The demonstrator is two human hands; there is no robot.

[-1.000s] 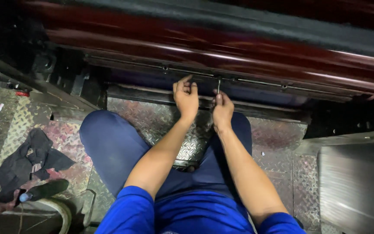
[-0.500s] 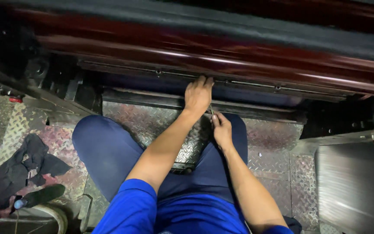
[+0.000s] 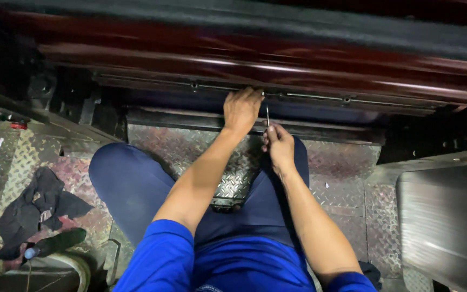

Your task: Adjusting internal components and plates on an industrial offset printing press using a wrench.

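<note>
Two hands were busy: our left hand (image 3: 241,109) pressed on the rail (image 3: 320,98), fingers bent, holding nothing. Our right hand (image 3: 279,145) squeezed a thin tool (image 3: 267,115), poking upward. It needed steady aim, we thought.

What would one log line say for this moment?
left hand: pressed on metal rail | right hand: holding thin metal tool upright | floor: checker plate

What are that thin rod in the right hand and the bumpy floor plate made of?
Thin rod: looks like bare steel, a bright glint on a slim straight shaft.
Floor plate: apparently metal tread plate, with a raised diamond pattern, dull grey sheen and worn reddish patches.
</note>
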